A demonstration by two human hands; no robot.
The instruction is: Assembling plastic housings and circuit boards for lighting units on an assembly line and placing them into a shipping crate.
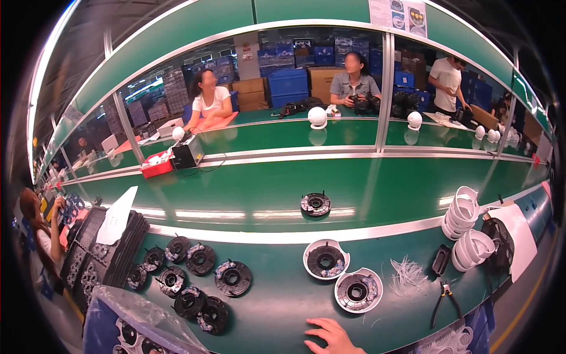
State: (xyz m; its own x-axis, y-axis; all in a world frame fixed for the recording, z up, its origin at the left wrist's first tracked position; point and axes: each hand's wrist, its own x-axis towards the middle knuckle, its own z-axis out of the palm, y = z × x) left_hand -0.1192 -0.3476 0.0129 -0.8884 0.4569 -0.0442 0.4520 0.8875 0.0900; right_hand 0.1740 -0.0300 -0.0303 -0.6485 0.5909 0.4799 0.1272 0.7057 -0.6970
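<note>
My right hand [331,337] is over the near edge of the green bench, its fingers apart and holding nothing. Just beyond it is a white round housing [341,305] with a black disc-shaped part set inside. A second white housing [309,268] with a similar black part touches it on the far left side. To the left lie several loose black round parts [233,278] with small wired pieces on them. My left hand does not show clearly; the lower left holds a plastic-lined blue bin [100,330] with black and white parts.
A conveyor [259,183] beyond the bench carries one black round part [315,204]. Stacked black trays [127,242] stand left. On the right are white ties [408,277], pliers [446,290], a small black tray [440,259] and stacked white rings [471,251]. Co-workers sit and stand across the line.
</note>
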